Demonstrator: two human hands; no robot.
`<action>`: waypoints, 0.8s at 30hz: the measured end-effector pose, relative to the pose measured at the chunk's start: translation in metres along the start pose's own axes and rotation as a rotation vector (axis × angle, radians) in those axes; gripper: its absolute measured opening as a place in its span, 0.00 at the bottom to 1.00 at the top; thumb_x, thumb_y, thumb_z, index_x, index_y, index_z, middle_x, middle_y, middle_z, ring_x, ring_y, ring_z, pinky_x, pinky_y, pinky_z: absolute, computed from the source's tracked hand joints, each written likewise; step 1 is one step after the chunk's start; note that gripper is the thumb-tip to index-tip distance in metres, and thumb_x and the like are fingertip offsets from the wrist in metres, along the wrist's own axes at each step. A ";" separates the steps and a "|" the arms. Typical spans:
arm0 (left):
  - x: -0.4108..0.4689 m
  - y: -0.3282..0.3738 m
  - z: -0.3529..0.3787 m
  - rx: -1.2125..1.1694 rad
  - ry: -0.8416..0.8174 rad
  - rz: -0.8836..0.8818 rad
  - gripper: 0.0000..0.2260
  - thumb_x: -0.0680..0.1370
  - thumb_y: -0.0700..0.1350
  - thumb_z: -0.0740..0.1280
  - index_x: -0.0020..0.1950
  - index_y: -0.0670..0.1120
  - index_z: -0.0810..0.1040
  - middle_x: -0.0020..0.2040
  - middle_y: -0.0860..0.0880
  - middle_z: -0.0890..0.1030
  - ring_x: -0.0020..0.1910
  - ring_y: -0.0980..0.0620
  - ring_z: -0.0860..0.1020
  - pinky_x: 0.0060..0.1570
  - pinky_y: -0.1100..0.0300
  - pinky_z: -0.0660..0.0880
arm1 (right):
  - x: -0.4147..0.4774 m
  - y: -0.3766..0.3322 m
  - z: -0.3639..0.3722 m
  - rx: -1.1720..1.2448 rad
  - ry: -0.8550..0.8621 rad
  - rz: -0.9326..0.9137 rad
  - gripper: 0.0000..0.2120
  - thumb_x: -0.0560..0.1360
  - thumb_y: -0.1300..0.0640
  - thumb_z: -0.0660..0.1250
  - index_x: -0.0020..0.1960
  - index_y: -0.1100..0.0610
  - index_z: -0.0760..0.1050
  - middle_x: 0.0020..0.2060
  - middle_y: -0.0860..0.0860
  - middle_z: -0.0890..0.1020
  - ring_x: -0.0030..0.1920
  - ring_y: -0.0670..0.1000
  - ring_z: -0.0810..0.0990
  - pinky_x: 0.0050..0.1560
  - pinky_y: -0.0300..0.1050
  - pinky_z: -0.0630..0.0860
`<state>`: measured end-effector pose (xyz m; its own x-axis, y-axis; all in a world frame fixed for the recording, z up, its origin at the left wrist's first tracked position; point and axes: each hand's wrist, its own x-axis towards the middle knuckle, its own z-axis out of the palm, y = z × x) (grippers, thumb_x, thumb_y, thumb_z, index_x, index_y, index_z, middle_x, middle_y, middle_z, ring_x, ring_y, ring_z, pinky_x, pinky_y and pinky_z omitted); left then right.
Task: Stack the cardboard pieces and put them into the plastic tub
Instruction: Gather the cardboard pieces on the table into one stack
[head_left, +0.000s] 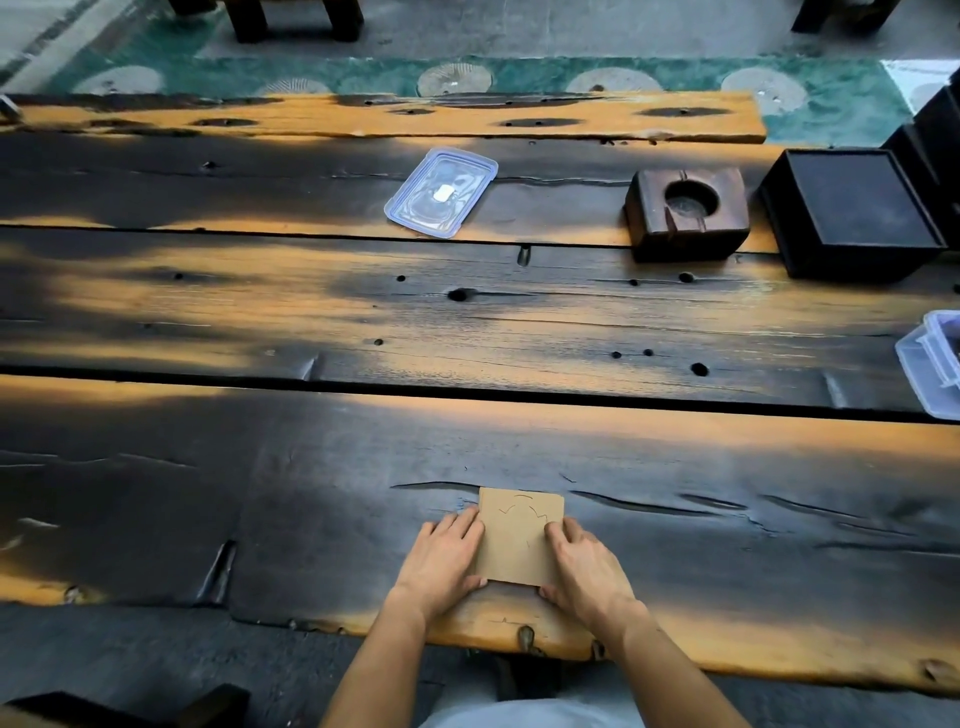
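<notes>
A stack of brown cardboard pieces (517, 535) lies on the dark wooden table near its front edge, with faint cut lines on the top piece. My left hand (444, 558) presses against the stack's left side, fingers along the edge and thumb at the near corner. On the stack's right side my right hand (582, 569) grips in the same way. Both hands squeeze the stack between them. The clear plastic tub (932, 364) stands at the far right edge of the view, partly cut off. Its clear lid (440, 192) lies flat farther back, near the middle of the table.
A dark wooden block with a round hollow (685, 213) and a black square box (852, 213) stand at the back right. The table (311, 322) is made of charred planks with gaps between them. A green patterned carpet (519, 75) lies on the floor beyond the table.
</notes>
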<state>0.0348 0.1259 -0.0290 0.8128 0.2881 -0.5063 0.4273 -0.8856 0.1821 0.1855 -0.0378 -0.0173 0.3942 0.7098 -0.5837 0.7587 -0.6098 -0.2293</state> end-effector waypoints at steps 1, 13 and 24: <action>0.000 0.002 0.001 -0.006 -0.002 -0.010 0.32 0.80 0.57 0.69 0.78 0.46 0.62 0.85 0.47 0.56 0.81 0.44 0.60 0.76 0.48 0.62 | 0.000 0.000 0.001 0.008 -0.001 0.002 0.30 0.76 0.48 0.73 0.70 0.55 0.63 0.67 0.56 0.70 0.65 0.60 0.75 0.65 0.53 0.75; 0.005 0.007 0.011 0.021 -0.038 -0.061 0.28 0.79 0.50 0.70 0.75 0.45 0.62 0.85 0.45 0.53 0.78 0.41 0.61 0.72 0.46 0.63 | 0.009 0.003 0.001 0.019 -0.002 -0.010 0.31 0.73 0.70 0.66 0.72 0.54 0.61 0.69 0.56 0.67 0.66 0.59 0.68 0.62 0.53 0.75; 0.001 0.009 0.009 -0.209 -0.020 -0.150 0.31 0.75 0.59 0.72 0.71 0.47 0.64 0.83 0.51 0.51 0.73 0.43 0.64 0.68 0.47 0.70 | 0.008 -0.003 0.007 0.164 0.005 0.061 0.39 0.69 0.51 0.77 0.73 0.49 0.60 0.77 0.54 0.60 0.72 0.57 0.64 0.68 0.51 0.73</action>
<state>0.0362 0.1155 -0.0353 0.7268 0.4019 -0.5571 0.6171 -0.7382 0.2726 0.1829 -0.0329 -0.0268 0.4402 0.6711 -0.5965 0.6383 -0.7012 -0.3177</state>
